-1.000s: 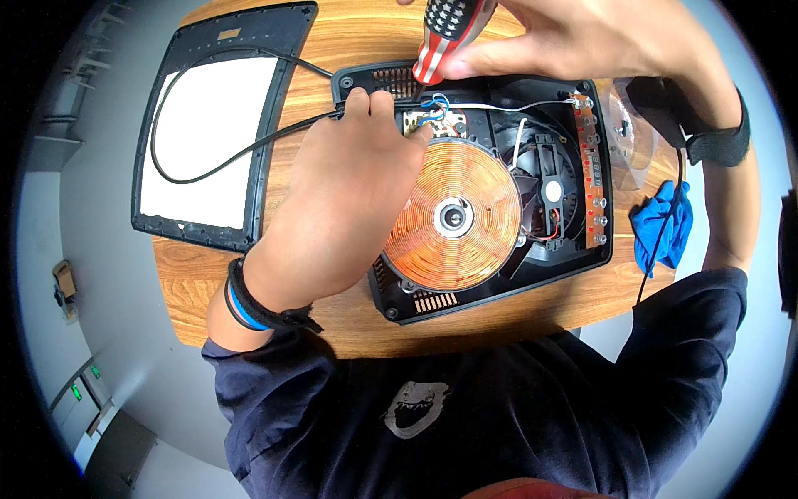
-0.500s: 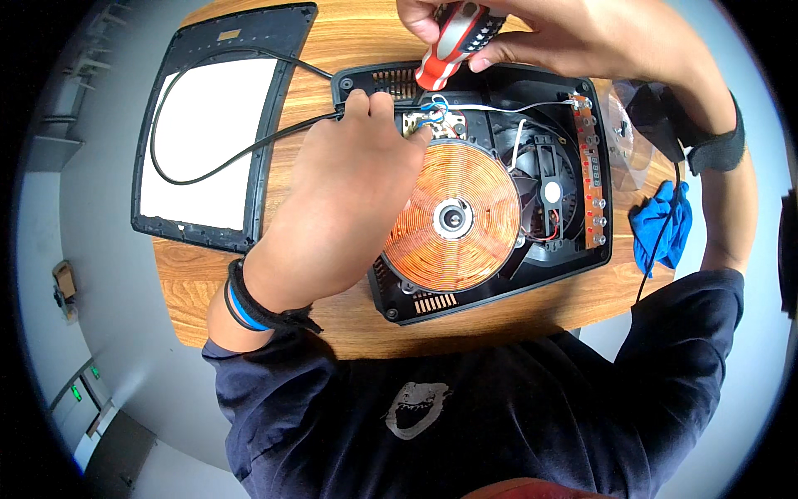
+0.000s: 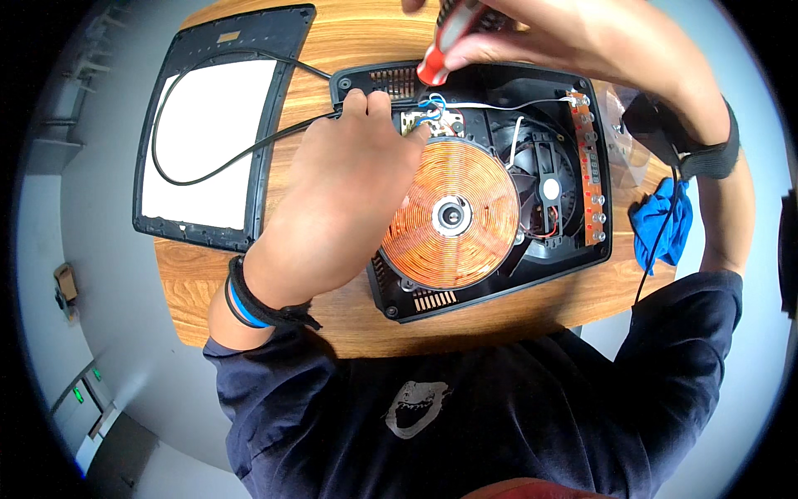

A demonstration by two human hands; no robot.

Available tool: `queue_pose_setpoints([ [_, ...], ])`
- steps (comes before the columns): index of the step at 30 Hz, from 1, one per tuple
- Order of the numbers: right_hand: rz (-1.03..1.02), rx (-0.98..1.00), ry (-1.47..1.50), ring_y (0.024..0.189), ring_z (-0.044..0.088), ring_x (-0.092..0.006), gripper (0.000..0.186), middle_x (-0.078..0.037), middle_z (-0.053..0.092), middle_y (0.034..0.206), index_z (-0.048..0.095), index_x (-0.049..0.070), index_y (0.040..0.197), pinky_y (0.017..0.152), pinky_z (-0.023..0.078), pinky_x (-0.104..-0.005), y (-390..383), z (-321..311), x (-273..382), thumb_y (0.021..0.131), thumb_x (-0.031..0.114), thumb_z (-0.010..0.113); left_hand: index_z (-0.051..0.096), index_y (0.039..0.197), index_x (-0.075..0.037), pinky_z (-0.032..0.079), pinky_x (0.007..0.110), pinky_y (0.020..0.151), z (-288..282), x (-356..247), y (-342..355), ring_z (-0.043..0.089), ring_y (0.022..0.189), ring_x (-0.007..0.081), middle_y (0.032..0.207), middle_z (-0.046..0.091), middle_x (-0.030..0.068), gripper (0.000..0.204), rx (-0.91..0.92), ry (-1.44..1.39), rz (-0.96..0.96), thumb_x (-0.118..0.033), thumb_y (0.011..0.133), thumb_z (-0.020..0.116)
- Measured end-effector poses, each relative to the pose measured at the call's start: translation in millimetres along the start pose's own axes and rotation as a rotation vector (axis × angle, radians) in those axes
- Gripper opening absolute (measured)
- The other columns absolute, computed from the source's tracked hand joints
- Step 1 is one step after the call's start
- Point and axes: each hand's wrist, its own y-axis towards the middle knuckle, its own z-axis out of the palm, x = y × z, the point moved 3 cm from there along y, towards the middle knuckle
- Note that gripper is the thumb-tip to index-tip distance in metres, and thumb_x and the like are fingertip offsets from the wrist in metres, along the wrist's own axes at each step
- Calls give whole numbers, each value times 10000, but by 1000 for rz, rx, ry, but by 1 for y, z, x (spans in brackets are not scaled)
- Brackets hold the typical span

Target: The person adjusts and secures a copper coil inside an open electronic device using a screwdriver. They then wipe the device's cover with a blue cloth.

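Observation:
An opened induction cooker base (image 3: 490, 293) with a black housing lies before me, its round copper coil (image 3: 478, 241) facing up. My right hand (image 3: 507, 37) grips a screwdriver (image 3: 434, 66) with a red, white and dark patterned handle. Its tip points down beside the rear vent slots, near blue wires (image 3: 432, 101) over a small circuit board; where the tip meets anything is hard to see. My left hand (image 3: 349, 183) reaches over the coil's left side, fingers bent over the black power cord (image 3: 291, 130) and board edge. What those fingertips hold is hidden.
The cooker's dark top panel (image 3: 287, 50) with a white sheet lies at the left on the wooden table (image 3: 195, 291). A fan (image 3: 550, 190) and an orange control board (image 3: 592, 200) sit in the housing's right side. Further right are a blue cloth (image 3: 661, 220) and a clear plastic bag (image 3: 632, 162).
My right hand has turned and shifted slightly upward on the screwdriver, whose handle now shows a different side. My left hand stays in nearly the same place.

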Motion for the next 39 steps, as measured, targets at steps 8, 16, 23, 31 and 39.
queue_pose_setpoints([
  [8, -177, -103, -48, 878, 755, -337, 575, -200, 655, 1173, 556, -44, 1456, 748, 615, -406, 4, 3, 5, 1113, 372, 755, 746, 1402, 28, 583, 384, 802, -2, -1, 2, 680, 1133, 325, 1146, 700, 182, 535, 17, 14, -5, 3, 871, 807],
  [16, 54, -102, -157, 631, 663, -325, 574, -155, 607, 708, 540, -18, 1152, 639, 582, -418, -7, 6, 9, 1170, 547, 640, 751, 1398, 30, 580, 401, 816, 0, 0, 1, 671, 1117, 338, 1133, 693, 185, 528, -41, -11, 15, -2, 875, 817],
  [23, -106, -115, -85, 787, 689, -328, 454, -167, 648, 992, 542, 4, 1291, 696, 594, -422, -1, 4, 5, 1156, 412, 687, 750, 1397, 33, 564, 417, 824, -1, 0, 1, 660, 1128, 342, 1144, 698, 192, 500, 28, -55, -15, -38, 906, 813],
  [31, 75, -67, -69, 807, 726, -328, 463, -202, 669, 1002, 544, -7, 1268, 700, 604, -450, -3, 2, 12, 1177, 430, 664, 742, 1428, 27, 563, 414, 831, -2, 0, 0, 659, 1138, 339, 1149, 696, 182, 516, 5, -54, -11, -58, 925, 817],
  [39, 81, -51, -150, 772, 752, -386, 509, -216, 704, 871, 579, -16, 1283, 692, 612, -446, -6, 5, 7, 1175, 478, 637, 732, 1457, 30, 567, 411, 833, -2, 0, 0, 663, 1144, 342, 1150, 696, 187, 532, 17, -31, -9, -57, 938, 808],
])
